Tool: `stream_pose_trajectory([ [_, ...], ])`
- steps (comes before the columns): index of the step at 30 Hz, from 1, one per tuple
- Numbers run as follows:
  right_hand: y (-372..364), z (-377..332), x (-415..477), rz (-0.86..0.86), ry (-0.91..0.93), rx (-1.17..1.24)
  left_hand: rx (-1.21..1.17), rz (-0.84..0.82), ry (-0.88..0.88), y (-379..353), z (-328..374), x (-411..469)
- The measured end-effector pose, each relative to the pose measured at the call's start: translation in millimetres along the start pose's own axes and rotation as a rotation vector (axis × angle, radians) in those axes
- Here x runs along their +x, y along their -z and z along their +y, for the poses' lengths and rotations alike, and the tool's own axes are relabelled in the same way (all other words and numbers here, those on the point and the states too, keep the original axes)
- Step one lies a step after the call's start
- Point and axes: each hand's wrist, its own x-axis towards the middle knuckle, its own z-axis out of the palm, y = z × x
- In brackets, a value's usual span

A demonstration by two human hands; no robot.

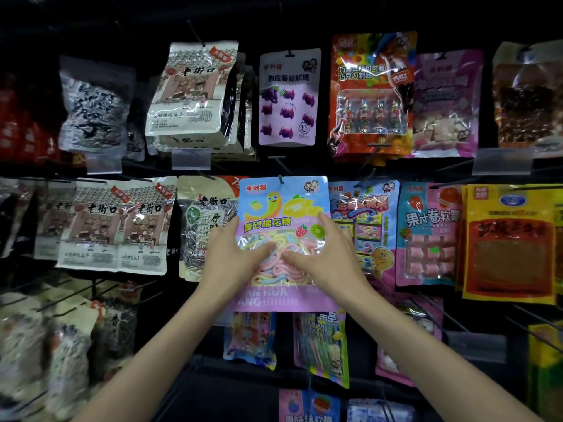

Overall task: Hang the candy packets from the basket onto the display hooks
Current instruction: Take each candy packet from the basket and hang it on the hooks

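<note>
Display rack (146, 166): dark, rows of hanging snack bags across the whole view.

Candy packet (283, 208): blue top, pink bottom, with pastel twisted strips behind a clear window. It sits mid-rack, upright, front facing out. All positions below are taken from it.
- Above: purple grape-candy bag (288, 95).
- Just beside it on the left: sunflower-seed bag (204, 226), its edge overlapped by the packet.
- Just beside it on the right: blue cartoon bag (362, 220).
- Below: pastel stick-candy bag (320, 345).

Left hand (234, 257): grips the packet's left edge, thumb across the window, fingers behind.

Right hand (323, 254): grips the right edge, thumb on the window, fingers curled over the side. The two thumb tips are nearly touching.

Hook (279, 179): its tip shows at the packet's top-centre hang hole.
</note>
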Motion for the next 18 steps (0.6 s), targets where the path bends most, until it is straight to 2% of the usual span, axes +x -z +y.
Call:
stream_pose_trajectory([
  [10,-13,24,42,-0.026,-0.057,-0.183,0.293,-0.065,0.065,-28,-14,41],
  [18,-29,51,79,-0.036,-0.061,-0.38,0.374,-0.046,0.089,-60,-43,76],
])
